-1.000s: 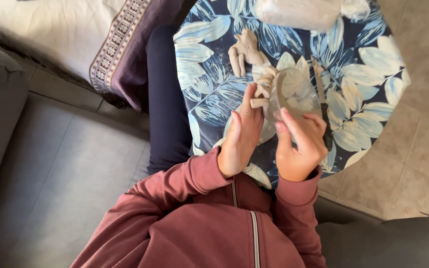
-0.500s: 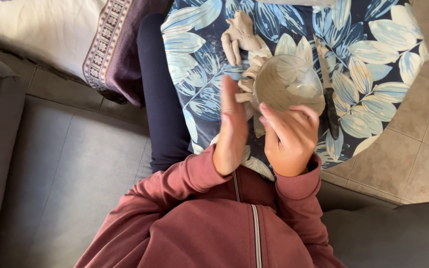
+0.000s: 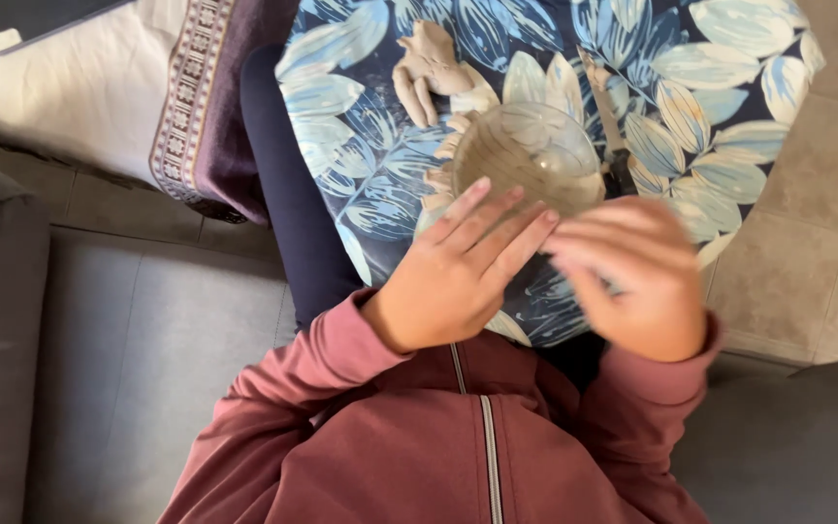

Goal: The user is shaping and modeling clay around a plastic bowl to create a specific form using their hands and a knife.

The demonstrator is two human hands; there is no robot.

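Just beyond both open hands (image 3: 545, 267), the clay bowl (image 3: 528, 155) sits, fingertips (image 3: 516, 218) touching it.

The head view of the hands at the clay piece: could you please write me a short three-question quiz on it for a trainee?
1. True or false: the left hand lies with its fingers stretched flat toward the round, pale grey-brown clay bowl.
2. What lies beneath the clay bowl? A) a bare wooden board B) a dark blue cloth with a pale leaf print C) a metal tray
3. What colour are the sleeves above both hands?

Key
1. True.
2. B.
3. Dusky red; the right hand is blurred.
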